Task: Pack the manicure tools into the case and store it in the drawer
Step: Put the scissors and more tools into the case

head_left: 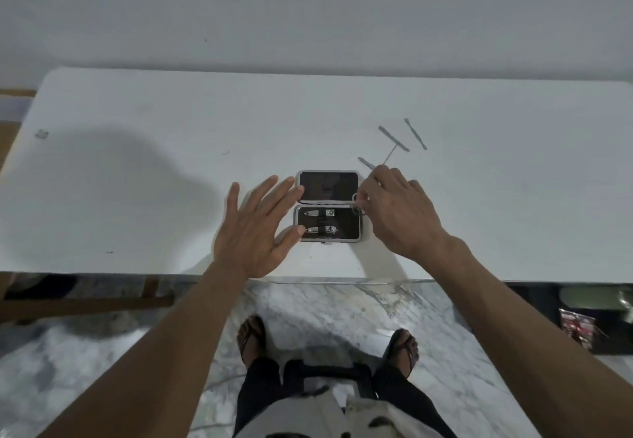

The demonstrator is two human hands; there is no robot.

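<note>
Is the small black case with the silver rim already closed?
No, the small black case with the silver rim lies open flat on the white table, with two silver nail clippers strapped in its near half.

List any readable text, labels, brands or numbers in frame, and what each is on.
No text can be read in this view.
Open case: a faint mark in the middle of the lid's dark lining, too blurred to read.
Red packet on the floor at far right: printed, but too small and blurred to read.
Small grey mark on the table at far left: shape only, no legible characters.
Loose tools: no visible markings.
</note>
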